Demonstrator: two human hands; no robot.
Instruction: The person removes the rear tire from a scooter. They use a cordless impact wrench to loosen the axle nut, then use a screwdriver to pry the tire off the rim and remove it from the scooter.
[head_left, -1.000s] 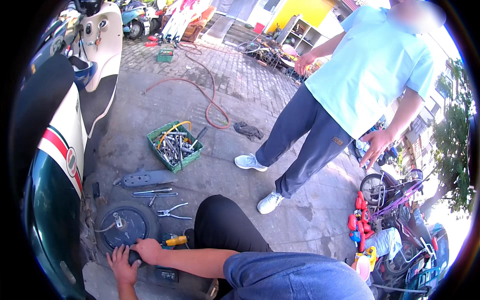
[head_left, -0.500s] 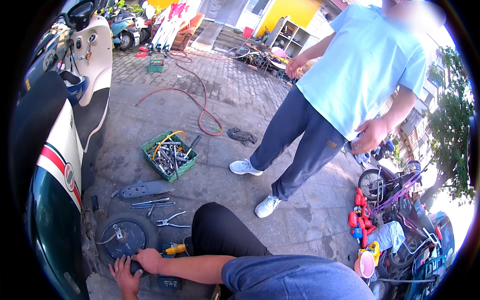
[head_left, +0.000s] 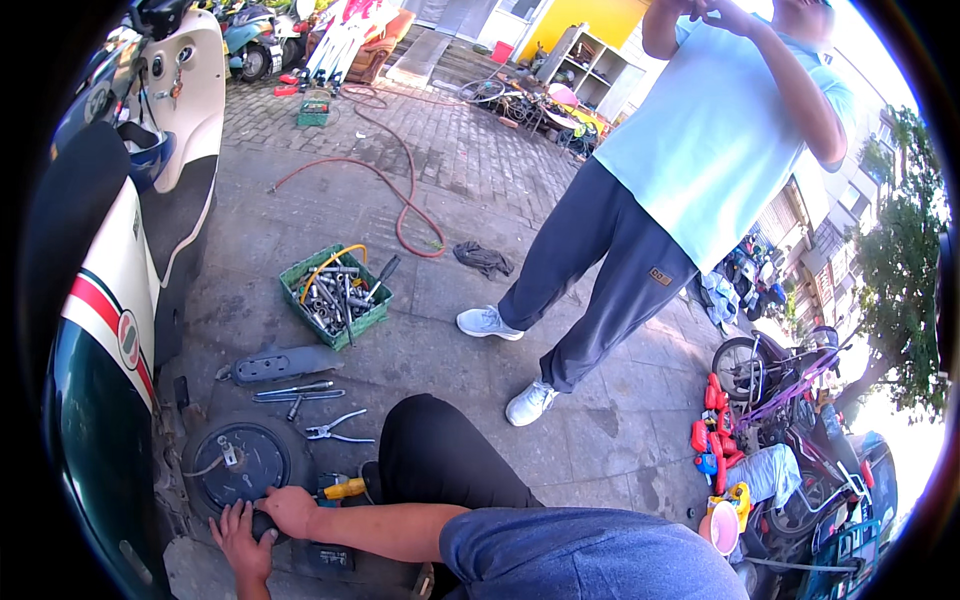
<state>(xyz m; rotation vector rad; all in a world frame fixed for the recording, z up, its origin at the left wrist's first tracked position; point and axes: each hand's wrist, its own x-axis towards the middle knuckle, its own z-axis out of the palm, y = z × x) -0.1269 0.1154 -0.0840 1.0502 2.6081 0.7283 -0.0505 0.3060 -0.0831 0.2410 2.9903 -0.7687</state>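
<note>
Near the lower left, my left hand (head_left: 243,543) rests with spread fingers on the tyre of a small wheel (head_left: 240,462) with a dark hub, beside the green-and-white scooter (head_left: 110,450). My right hand (head_left: 288,508) is closed on a black rounded object (head_left: 263,524) at that wheel's lower edge, partly hidden by my fingers. Just right lie a yellow-and-black tool (head_left: 343,489) and a dark box-like item (head_left: 333,557). Pliers (head_left: 330,429), metal bars (head_left: 295,393), a long grey part (head_left: 285,365) and a green crate of tools (head_left: 330,305) lie beyond.
A person (head_left: 700,160) in a light blue shirt stands in front of me. A red hose (head_left: 410,215) snakes over the paving. Motorcycles (head_left: 790,420) and red containers (head_left: 710,430) line the right; a shelf unit (head_left: 585,60) stands at the back.
The standing person has raised both hands from hip level up toward the chin. My hands stay at the wheel with little visible change.
</note>
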